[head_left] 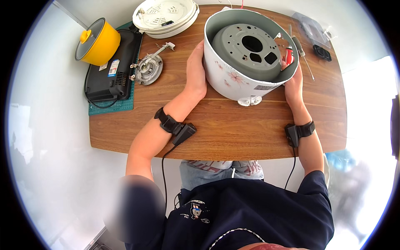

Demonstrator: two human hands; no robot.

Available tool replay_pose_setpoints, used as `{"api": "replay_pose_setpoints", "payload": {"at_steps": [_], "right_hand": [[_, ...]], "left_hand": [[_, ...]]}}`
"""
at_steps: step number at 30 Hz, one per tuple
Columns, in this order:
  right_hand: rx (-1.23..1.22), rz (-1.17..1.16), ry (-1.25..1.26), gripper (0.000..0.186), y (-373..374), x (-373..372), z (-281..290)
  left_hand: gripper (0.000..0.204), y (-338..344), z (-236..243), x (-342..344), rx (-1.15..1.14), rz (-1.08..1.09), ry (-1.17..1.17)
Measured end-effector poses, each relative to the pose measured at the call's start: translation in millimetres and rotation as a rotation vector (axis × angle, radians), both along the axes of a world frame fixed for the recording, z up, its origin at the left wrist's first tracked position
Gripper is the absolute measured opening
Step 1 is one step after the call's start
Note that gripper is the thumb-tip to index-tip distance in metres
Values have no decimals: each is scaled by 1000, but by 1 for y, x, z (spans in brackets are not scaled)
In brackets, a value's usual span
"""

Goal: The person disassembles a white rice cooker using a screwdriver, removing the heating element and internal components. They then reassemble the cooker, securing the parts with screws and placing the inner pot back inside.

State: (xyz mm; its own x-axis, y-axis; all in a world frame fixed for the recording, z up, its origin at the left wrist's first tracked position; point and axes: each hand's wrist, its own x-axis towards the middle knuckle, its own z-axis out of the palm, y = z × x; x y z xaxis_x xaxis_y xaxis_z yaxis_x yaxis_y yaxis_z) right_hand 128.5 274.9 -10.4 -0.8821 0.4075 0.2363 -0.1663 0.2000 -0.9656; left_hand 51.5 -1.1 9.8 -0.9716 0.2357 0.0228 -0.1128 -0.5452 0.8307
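Note:
A white rice cooker housing (227, 79) with a pink flower print stands on the wooden table, tilted slightly. Inside it sits a grey metal shell (237, 52) whose face has a large round hole and smaller cut-outs. My left hand (196, 71) grips the housing's left wall, palm against it. On the right side, my right hand (294, 85) holds the wall with some fingers inside the rim. Beside those fingers, within the rim, is a small red object (289, 55); its kind is unclear. A white plastic fitting (249, 101) sticks out at the front.
A round white plastic base (164, 16) and a metal heating plate (149, 70) lie to the left. Farther left, a yellow pot (100, 46) rests on a black appliance (98, 81) over a green mat (110, 109). A screwdriver (298, 46) and a clear box (310, 27) are at right.

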Motion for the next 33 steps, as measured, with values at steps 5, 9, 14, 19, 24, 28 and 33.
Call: {"api": "replay_pose_setpoints", "payload": {"at_steps": [5, 9, 14, 19, 24, 28, 33], "right_hand": [[-77, 6, -52, 38, -1, -1, 1], [-114, 5, -37, 32, 8, 1, -3], [-176, 32, 6, 28, 3, 3, -1], [-111, 34, 12, 28, 12, 1, -9], [-239, 91, -16, 25, 2, 5, 1], [-232, 135, -17, 28, -3, 7, 10], [-250, 153, -17, 27, -4, 8, 13]], "left_hand": [[46, 3, -13, -5, -122, 111, 169], [51, 0, -13, 7, -446, 276, 387], [59, 7, -1, 30, -339, 340, 603], [76, 8, 5, 29, -263, 186, 696], [71, 10, 3, 16, -291, 191, 683], [66, -1, -9, 1, -481, 309, 681], [63, 4, -13, 9, -432, 418, 508]]}}
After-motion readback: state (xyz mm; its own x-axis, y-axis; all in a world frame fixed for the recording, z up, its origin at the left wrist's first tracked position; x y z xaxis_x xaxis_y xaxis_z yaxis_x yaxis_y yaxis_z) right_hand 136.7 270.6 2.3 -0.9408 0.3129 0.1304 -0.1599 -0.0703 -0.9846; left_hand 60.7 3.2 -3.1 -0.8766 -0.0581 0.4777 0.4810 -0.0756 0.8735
